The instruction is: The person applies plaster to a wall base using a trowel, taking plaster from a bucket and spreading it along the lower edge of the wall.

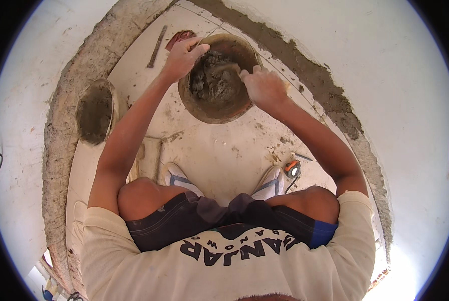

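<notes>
One round bucket of grey mix stood on the pale floor, beyond the person's knees. From where I watched, the left hand was clamped on its rim; the right hand, apart from the left, was curled around a tool dipping into the mix. An orange-and-black tape measure lay near the right shoe.

round bucket | mouth up, on floor | lumpy grey mortar inside
</notes>
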`<action>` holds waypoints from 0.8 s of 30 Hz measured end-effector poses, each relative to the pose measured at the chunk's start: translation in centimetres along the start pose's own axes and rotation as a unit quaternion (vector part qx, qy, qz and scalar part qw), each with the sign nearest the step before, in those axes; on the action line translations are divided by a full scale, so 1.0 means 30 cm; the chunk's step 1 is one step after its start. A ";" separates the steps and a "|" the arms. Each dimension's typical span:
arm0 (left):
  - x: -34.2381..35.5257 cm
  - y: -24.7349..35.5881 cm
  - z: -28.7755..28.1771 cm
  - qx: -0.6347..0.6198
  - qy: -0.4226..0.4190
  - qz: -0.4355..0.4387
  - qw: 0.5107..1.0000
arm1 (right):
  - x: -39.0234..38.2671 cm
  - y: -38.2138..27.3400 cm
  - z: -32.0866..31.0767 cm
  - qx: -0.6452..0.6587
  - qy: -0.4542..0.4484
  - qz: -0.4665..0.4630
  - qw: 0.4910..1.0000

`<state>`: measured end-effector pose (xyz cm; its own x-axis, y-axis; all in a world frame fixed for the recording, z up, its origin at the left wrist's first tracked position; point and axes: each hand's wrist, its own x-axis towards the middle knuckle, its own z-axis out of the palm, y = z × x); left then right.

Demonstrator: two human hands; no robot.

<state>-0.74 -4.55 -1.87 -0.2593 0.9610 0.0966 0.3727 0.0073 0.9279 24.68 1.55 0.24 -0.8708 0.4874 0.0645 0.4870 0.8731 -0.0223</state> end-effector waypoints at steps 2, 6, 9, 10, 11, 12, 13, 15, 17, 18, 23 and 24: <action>0.023 0.038 0.028 -0.005 -0.025 -0.001 1.000 | 0.039 -0.013 0.059 -0.020 0.015 0.016 1.000; 0.009 0.076 0.036 0.044 -0.048 0.016 0.998 | -0.083 -0.096 0.126 0.005 -0.043 -0.025 0.999; 0.005 0.091 0.046 0.025 -0.004 0.028 0.999 | -0.082 -0.022 0.026 0.029 -0.075 -0.040 0.996; 0.004 0.111 0.039 0.047 0.000 0.033 0.998 | -0.085 -0.002 -0.018 0.035 -0.086 -0.038 0.995; -0.008 0.114 0.035 0.068 0.003 0.036 0.997 | -0.075 -0.004 -0.036 0.045 -0.068 -0.021 0.996; -0.001 0.072 0.034 0.033 -0.008 0.016 0.999 | -0.056 -0.001 -0.046 0.054 -0.050 -0.005 0.997; -0.009 0.074 0.051 0.032 -0.016 0.019 0.999 | -0.031 0.015 -0.053 0.057 -0.027 0.017 0.998; 0.006 0.110 0.102 0.028 -0.033 0.040 0.998 | -0.009 0.035 -0.013 0.019 -0.027 0.012 0.999; 0.017 0.115 0.079 0.048 -0.058 0.037 0.996 | -0.023 0.005 0.037 -0.011 -0.059 -0.022 0.998; 0.016 0.118 0.065 0.050 -0.058 0.038 0.996 | -0.042 -0.027 0.065 -0.016 -0.078 -0.073 0.994; -0.013 0.115 0.051 0.070 -0.023 0.028 0.997 | -0.090 -0.023 0.048 0.008 -0.137 -0.120 0.983; -0.010 0.087 0.046 0.063 -0.018 0.027 0.997 | -0.095 0.005 0.029 0.002 -0.145 -0.137 0.980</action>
<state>1.55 -4.43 0.02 -0.2037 0.9704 0.1298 0.4956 -0.0121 0.8685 27.17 0.30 -0.80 -0.9515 0.2180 -0.2169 0.2335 0.9712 -0.0482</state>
